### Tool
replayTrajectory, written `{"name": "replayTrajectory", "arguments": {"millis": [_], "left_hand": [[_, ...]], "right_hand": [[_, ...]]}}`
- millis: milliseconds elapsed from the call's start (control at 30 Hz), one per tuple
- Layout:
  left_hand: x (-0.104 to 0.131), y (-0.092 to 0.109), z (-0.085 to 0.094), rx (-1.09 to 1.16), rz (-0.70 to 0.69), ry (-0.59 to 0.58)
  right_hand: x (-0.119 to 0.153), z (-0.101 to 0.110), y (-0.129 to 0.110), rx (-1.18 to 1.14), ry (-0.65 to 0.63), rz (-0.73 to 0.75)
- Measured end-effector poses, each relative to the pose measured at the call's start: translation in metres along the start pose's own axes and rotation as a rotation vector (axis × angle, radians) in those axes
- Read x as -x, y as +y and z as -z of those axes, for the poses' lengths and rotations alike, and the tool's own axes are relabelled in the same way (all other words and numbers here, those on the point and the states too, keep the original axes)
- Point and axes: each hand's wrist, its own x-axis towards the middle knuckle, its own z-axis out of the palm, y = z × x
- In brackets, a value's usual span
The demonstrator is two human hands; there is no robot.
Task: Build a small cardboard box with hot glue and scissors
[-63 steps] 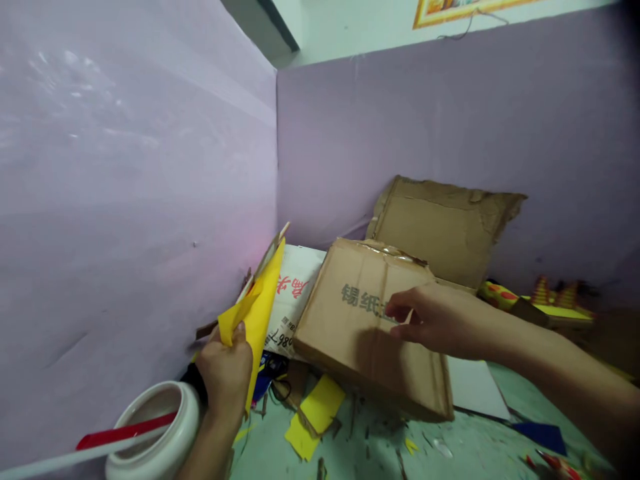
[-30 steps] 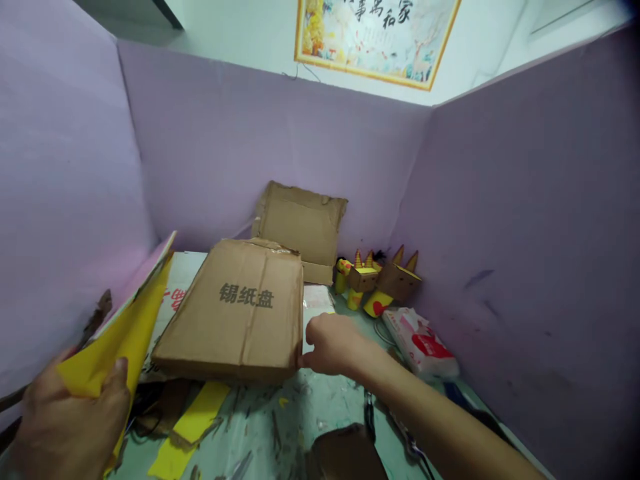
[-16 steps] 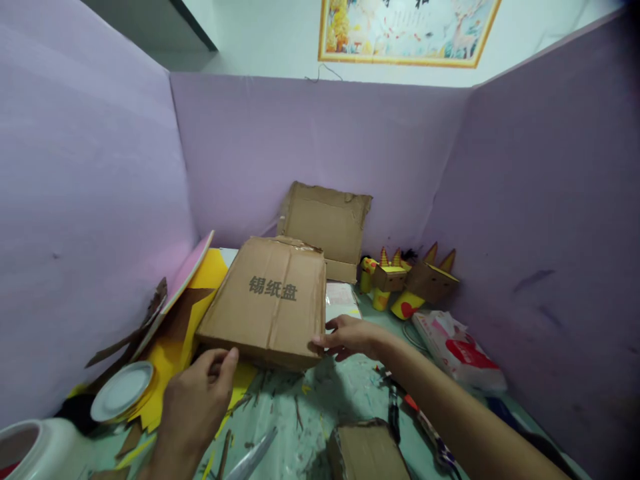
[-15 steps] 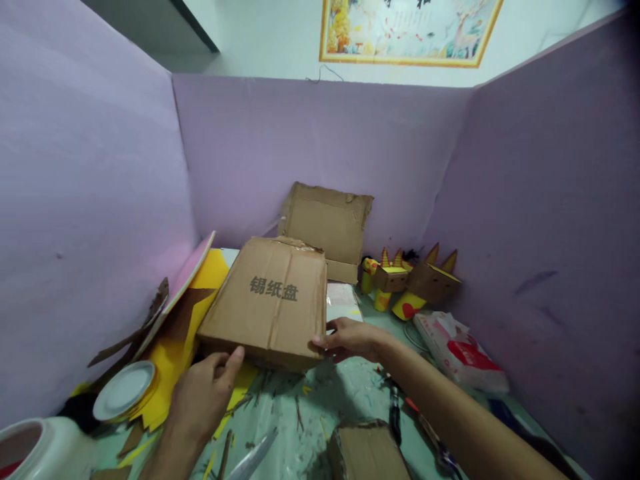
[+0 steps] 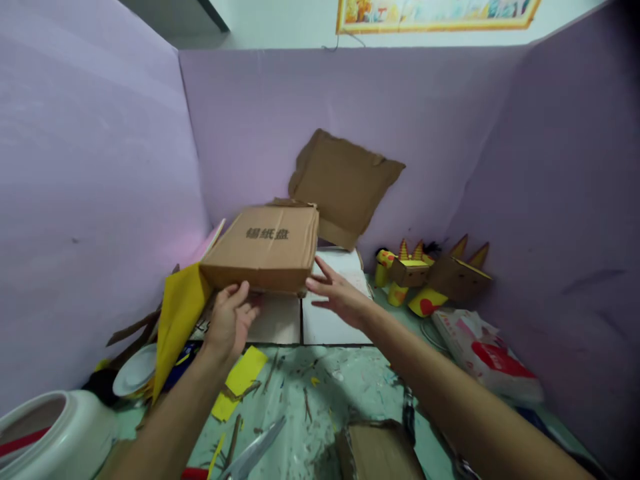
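A flat brown cardboard box (image 5: 263, 257) with dark printed characters is raised at the front, above white box-like panels (image 5: 336, 320). My left hand (image 5: 231, 323) is at its lower front edge, thumb against the front and fingers curled beneath. At the right front corner is my right hand (image 5: 340, 293), fingers spread; contact there is hard to make out. Behind the box, a torn brown cardboard sheet (image 5: 345, 180) leans tilted against the purple partition. A yellow sheet (image 5: 180, 320) hangs at the box's left side.
Scissors (image 5: 255, 450), a small cardboard block (image 5: 383, 453) and scraps lie in front. A white jar (image 5: 75, 433) stands at left. On the right are cardboard animal figures (image 5: 457, 277) and a tissue pack (image 5: 490, 357). Purple partitions (image 5: 350, 93) enclose the table.
The box has moved back and its front has risen, exposing white panels beneath. The cardboard sheet behind has shifted up and tilted. My right hand's fingers have spread.
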Motion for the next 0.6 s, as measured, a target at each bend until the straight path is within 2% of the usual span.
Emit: {"name": "replayTrajectory", "arguments": {"millis": [100,167,233,300,433,500,600], "left_hand": [[-0.022,0.006,-0.001,-0.048,-0.008,0.004],[-0.028,0.005,0.003,-0.113,0.022,0.001],[-0.028,0.0,0.007,-0.172,0.044,-0.002],[-0.023,-0.008,0.009,-0.216,0.05,-0.003],[-0.007,-0.022,0.006,-0.304,0.064,-0.031],[0.006,-0.021,0.003,-0.358,0.095,-0.08],[0.033,-0.008,-0.004,-0.495,0.133,-0.217]], "right_hand": [[-0.014,0.0,-0.003,0.322,0.08,0.032],[-0.016,-0.001,0.007,0.511,0.122,-0.025],[-0.013,-0.003,0.021,0.596,0.112,-0.074],[-0.009,-0.006,0.033,0.657,0.11,-0.081],[-0.009,-0.005,0.042,0.697,0.226,-0.077],[-0.012,-0.003,0.043,0.685,0.293,-0.036],[-0.01,-0.001,0.043,0.663,0.371,0.082]]}}
